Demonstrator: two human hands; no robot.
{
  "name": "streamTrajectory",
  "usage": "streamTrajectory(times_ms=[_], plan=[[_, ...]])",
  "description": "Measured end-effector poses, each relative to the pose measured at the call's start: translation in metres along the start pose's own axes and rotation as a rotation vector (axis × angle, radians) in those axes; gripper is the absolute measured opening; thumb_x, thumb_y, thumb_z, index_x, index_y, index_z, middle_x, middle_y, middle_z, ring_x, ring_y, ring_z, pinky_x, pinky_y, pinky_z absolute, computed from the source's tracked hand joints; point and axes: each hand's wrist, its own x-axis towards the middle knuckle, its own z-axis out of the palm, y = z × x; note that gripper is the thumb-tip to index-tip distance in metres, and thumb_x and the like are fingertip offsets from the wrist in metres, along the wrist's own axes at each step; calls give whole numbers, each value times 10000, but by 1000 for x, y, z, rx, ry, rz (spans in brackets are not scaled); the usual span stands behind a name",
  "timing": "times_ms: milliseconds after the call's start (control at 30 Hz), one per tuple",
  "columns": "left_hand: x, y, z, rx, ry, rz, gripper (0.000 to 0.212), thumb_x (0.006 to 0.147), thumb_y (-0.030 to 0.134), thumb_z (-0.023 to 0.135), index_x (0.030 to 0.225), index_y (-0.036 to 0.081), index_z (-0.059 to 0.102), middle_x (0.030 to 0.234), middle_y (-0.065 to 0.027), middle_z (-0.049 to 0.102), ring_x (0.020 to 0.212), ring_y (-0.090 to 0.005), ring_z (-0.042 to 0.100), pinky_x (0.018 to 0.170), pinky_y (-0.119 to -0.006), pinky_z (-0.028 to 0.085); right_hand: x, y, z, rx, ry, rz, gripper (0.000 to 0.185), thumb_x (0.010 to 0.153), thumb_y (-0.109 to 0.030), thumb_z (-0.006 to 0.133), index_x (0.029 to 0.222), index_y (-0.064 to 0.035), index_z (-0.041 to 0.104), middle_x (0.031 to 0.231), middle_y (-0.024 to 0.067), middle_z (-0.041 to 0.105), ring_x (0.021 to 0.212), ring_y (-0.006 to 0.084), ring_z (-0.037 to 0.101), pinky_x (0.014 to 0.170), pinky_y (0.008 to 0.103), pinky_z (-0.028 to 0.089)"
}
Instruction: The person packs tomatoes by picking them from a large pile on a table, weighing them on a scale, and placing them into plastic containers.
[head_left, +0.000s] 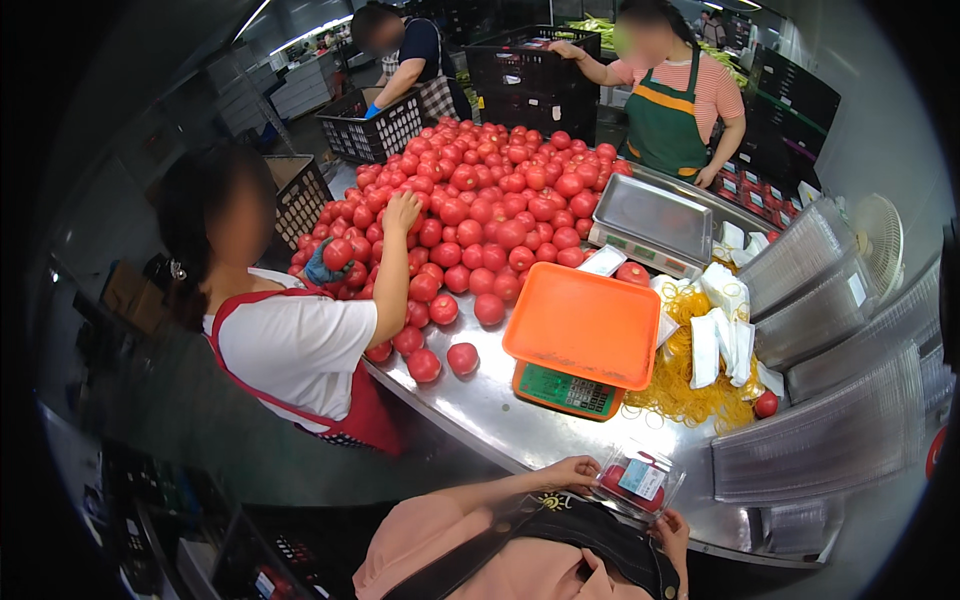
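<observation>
A clear plastic clamshell box (639, 486) of red tomatoes, with a printed label on its lid, is at the table's front edge. My left hand (574, 474) grips its left end between thumb and fingers. At the near right corner, my right hand (672, 531) pinches the box's edge. Beyond the box stands a digital scale with an orange pan (581, 324), bare on top. Yellow rubber bands (684, 397) and white paper strips (721, 341) lie in a heap to the scale's right.
A large pile of tomatoes (487, 217) covers the far part of the steel table (480, 409). Stacked clear plastic boxes (825, 427) line the right side. A second scale (652, 221) stands behind. Co-workers stand left and beyond, near black crates (532, 82); one co-worker's gloved hand (324, 262) holds a tomato.
</observation>
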Motion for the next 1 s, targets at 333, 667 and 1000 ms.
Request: streamTrajectory(times_ms=[333,667,1000], plan=[[-1,24,-36,136,7,11,385,713,-61,613,1071,31,505,778,-47,562,649,-104,557,525,-204,444,59,-39,-3,-337,-114,-3,36,818,-48,538,841,-21,544,673,47,559,559,113,541,519,231,445],[26,54,-22,559,260,103,328,811,140,471,1120,81,562,822,12,564,580,-62,436,493,-214,366,223,-124,96,-1159,214,-892,134,741,-43,590,858,-4,538,822,169,527,761,356,524,645,411,422],[94,56,26,896,510,638,732,735,235,704,1302,11,298,1223,-156,430,1010,-263,502,813,-362,447,202,-169,88,-259,-288,-306,87,835,-130,564,841,-49,535,683,13,562,517,63,516,443,195,409]])
